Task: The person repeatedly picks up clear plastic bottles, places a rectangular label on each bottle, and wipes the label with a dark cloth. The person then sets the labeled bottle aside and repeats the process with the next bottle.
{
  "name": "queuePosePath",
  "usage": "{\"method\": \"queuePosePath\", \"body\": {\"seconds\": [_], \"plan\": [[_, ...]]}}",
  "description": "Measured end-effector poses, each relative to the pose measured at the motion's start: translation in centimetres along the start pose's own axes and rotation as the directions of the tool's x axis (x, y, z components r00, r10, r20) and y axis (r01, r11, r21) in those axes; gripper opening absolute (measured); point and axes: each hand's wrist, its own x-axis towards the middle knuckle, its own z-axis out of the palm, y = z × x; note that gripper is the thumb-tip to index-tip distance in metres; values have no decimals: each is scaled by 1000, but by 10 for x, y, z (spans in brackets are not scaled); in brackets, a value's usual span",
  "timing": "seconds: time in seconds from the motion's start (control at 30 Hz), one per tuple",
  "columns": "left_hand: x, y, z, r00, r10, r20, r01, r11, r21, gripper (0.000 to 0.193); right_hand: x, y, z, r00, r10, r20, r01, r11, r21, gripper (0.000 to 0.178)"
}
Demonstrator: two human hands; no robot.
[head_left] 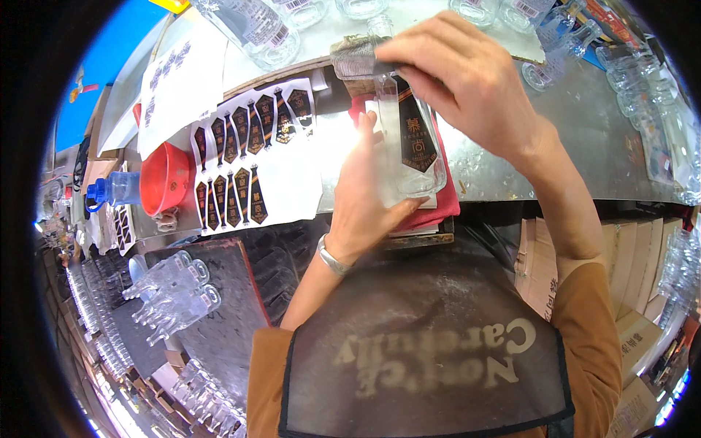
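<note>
Left hand (359, 201): open, I saw, along the clear bottle's (393, 135) left side, thumb near its base.
Right hand (460, 84): arched over the neck end; its grip I couldn't tell.
Bottle: lay above red cloth (440, 212).
Red bowl (155, 182): contents unclear.

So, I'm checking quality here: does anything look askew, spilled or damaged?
Nothing clearly stands out. The bottle between the left hand and right hand shows no break, its black label looks whole where visible, and I see no spill. Glare and blur could hide small flaws.
</note>
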Motion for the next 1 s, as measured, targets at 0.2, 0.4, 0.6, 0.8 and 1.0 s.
{"method": "queuePosePath", "body": {"seconds": [0.2, 0.4, 0.6, 0.8, 1.0], "plan": [[-3, -4, 7, 999, 28, -46, -31, 997, -65, 118, -63, -57, -9, 969, 56, 242, -140, 928, 345, 36], [-3, 3, 6, 999, 23, -38, -23, 1000, -6, 121, -28, -5, 9, 972, 223, 80, -232, 963, 140, 28], [-3, -2, 5, 1000, -3, -11, 3, 999, -39, 116, -72, -16, 1, 986, 110, 121, -152, 893, 424, 30], [-1, 2, 9, 1000, -3, -13, 1, 989, -149, 112, -73, -4, 2, 943, 331, 38, -320, 871, 373, 23], [-3, -3, 7, 999, -43, 25, 46, 989, -141, 114, -99, -13, 2, 965, 246, 88, -257, 823, 506, 31]]}}
